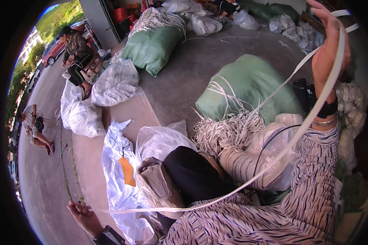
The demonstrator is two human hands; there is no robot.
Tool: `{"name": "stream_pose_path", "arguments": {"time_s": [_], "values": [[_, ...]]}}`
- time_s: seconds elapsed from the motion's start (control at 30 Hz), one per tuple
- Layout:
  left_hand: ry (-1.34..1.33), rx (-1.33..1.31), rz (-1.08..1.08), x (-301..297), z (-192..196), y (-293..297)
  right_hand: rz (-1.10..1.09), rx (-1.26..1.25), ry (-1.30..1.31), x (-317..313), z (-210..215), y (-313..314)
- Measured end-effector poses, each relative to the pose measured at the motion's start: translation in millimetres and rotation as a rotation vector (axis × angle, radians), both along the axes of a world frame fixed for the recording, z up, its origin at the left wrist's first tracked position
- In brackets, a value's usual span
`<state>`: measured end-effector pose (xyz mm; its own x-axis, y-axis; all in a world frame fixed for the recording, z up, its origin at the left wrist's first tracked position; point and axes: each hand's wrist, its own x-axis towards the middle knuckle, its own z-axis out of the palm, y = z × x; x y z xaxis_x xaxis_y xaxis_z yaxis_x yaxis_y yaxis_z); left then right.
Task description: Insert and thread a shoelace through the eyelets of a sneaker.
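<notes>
A long, flat white strap (233,192) runs across my lap from one hand to the other. Low at the left, my left hand (85,218) has its fingers closed in a pinch at one end of it. My right hand (329,53) is raised high at the upper right, with the strap passing over it and looping beyond the fingers. From there a length of strap slopes down to a tangled pile of white straps (229,130) against a green sack (253,81). How the right fingers grip the strap is partly hidden.
Beside my legs lie a wound white bundle (249,163), a clear plastic bag (163,139) and white sheeting (114,163) with an orange tag (128,170). Another green sack (155,47) and stuffed bags (114,81) stand farther off. One person (75,49) sits at left; another (34,126) is outside.
</notes>
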<state>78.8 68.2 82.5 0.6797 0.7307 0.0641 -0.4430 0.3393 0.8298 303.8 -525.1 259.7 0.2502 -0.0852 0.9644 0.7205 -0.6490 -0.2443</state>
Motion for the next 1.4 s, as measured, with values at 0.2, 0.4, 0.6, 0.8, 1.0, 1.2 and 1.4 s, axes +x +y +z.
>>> {"name": "stream_pose_path", "arguments": {"time_s": [0.2,0.4,0.6,0.8,1.0,1.2,1.4], "values": [[0.301,0.009,0.129,7.3,-29.5,-47.9,-0.191,0.226,0.605,78.6,-37.4,-73.7],[0.525,0.254,-0.351,-0.5,-45.1,-105.8,0.397,0.053,1.797,70.8,-181.3,-62.9],[0.545,0.331,-0.583,-11.0,-54.9,-151.3,0.585,-0.030,2.509,-14.3,-311.3,51.1],[0.337,0.281,-0.665,-7.6,-44.1,-155.1,0.405,-1.345,1.409,-43.9,-281.1,94.8],[0.282,0.601,-0.798,13.2,-23.4,-184.0,1.332,0.037,1.246,-87.8,-218.6,231.2],[0.366,0.768,-0.651,3.3,-19.3,-168.2,1.540,-0.386,1.536,-97.8,-204.5,265.6],[0.403,0.982,-0.493,6.5,-55.7,-163.5,0.943,-0.478,1.354,-59.6,-171.7,216.9]]}}
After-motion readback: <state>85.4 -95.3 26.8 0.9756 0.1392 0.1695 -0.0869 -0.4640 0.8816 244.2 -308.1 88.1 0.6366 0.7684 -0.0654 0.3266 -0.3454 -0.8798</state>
